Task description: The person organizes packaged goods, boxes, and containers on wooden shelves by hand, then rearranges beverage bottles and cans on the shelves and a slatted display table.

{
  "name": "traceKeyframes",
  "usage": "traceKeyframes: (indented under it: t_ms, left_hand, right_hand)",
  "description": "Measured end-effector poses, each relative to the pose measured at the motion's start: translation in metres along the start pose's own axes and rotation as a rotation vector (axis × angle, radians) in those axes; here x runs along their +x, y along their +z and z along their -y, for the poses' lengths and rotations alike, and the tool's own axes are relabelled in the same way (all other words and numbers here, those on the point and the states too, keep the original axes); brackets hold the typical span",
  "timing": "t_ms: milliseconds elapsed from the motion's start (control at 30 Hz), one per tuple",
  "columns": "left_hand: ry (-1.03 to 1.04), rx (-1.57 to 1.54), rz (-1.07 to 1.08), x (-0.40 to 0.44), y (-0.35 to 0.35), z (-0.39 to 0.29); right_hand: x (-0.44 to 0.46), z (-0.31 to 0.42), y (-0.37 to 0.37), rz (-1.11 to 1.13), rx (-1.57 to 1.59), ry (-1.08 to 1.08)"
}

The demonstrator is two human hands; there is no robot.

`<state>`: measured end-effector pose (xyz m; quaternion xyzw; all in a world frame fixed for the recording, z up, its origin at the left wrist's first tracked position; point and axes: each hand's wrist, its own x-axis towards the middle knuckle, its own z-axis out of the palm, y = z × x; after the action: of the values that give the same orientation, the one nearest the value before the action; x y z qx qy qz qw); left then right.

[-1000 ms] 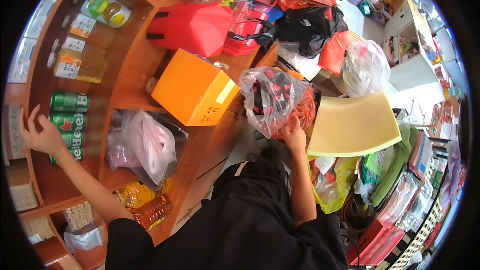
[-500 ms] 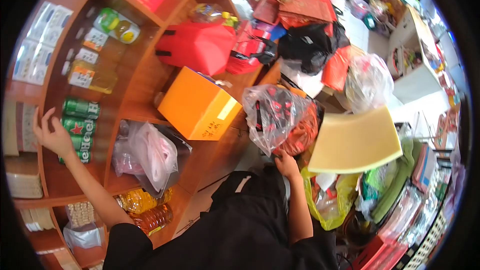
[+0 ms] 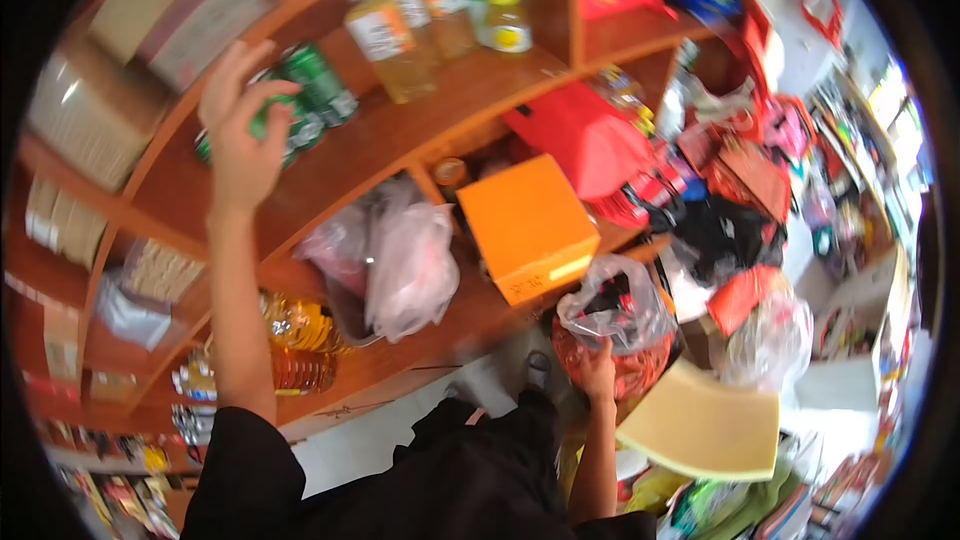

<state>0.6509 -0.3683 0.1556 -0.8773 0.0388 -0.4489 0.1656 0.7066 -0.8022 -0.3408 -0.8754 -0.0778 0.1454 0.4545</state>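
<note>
My left hand [image 3: 245, 130] is raised at the shelf, its fingers curved and apart, holding nothing that I can see. Just behind it, several green beer cans [image 3: 320, 85] stand on the wooden shelf [image 3: 365, 140], partly hidden by the hand. Lower down on the right, my right hand [image 3: 597, 370] is closed on the near side of a clear plastic bag [image 3: 645, 325]. Red material and dark items show in and around that bag. An orange box [image 3: 528, 225] sits between the two hands.
Bottles of pale drink [image 3: 390, 50] stand right of the cans. A white plastic bag [image 3: 410, 270] fills the cubby below, above large oil bottles [image 3: 305, 370]. A yellow board [image 3: 705, 425] lies beside my right hand. Red bags [image 3: 580, 135] and a black bag [image 3: 725, 240] are heaped farther back.
The view has swung left, so the shelf and bags appear farther right. My left hand has risen and now overlaps the cans. My right hand still grips the plastic bag.
</note>
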Motion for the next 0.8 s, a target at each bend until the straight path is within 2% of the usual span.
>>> traceKeyframes:
  t_ms: [67, 100, 167, 200, 233, 267, 300, 367, 400, 433, 500, 567, 600, 667, 767, 800]
  left_hand:
    - [-0.124, -0.085, 0.039, -0.038, -0.019, 0.011]
    - [-0.251, -0.282, 0.096, -0.059, -0.029, 0.020]
    - [-0.288, -0.214, 0.184, -0.108, -0.056, 0.025]
    - [-0.304, -0.244, 0.242, -0.131, -0.074, 0.031]
    - [-0.344, -0.334, 0.249, -0.151, -0.094, 0.034]
    - [-0.479, -0.501, 0.218, -0.172, -0.115, 0.036]
    - [-0.639, -0.562, 0.234, -0.195, -0.135, 0.037]
    - [-0.706, -0.593, 0.191, -0.243, -0.171, 0.043]
    - [-0.708, -0.550, 0.192, -0.268, -0.188, 0.047]
    - [-0.709, -0.512, 0.198, -0.294, -0.204, 0.049]
    - [-0.751, -0.484, 0.173, -0.347, -0.232, 0.052]
    - [-0.896, -0.507, 0.045, -0.389, -0.256, 0.045]
    - [-0.976, -0.516, 0.027, -0.413, -0.265, 0.040]
    - [-1.129, -0.513, -0.007, -0.454, -0.280, 0.035]
    - [-1.231, -0.506, -0.054, -0.496, -0.298, 0.024]
    - [-1.242, -0.467, -0.055, -0.502, -0.305, 0.020]
  right_hand:
    - [0.005, 0.015, -0.004, 0.067, 0.085, 0.009]
    - [0.009, 0.008, 0.006, -0.034, 0.037, -0.163]
    - [-0.005, 0.063, -0.003, 0.030, 0.340, -0.108]
    - [-0.002, 0.061, 0.004, 0.038, 0.257, -0.282]
    - [0.002, 0.061, 0.015, -0.013, 0.254, -0.345]
    - [-0.006, 0.089, 0.016, -0.039, 0.243, -0.330]
    - [0.004, 0.083, 0.031, -0.107, 0.234, -0.411]
    - [-0.002, 0.125, 0.040, -0.096, 0.258, -0.387]
    - [-0.004, 0.148, 0.050, -0.150, 0.274, -0.472]
    - [-0.021, 0.199, 0.052, -0.064, 0.457, -0.441]
    - [-0.019, 0.254, 0.073, -0.159, 0.366, -0.679]
    - [-0.039, 0.333, 0.080, -0.041, 0.302, -0.749]
    - [-0.041, 0.366, 0.094, -0.040, 0.355, -0.873]
    - [-0.052, 0.436, 0.114, 0.061, 0.335, -0.969]
    - [-0.095, 0.544, 0.156, 0.142, 0.268, -1.095]
    - [-0.106, 0.568, 0.178, 0.187, 0.375, -1.103]
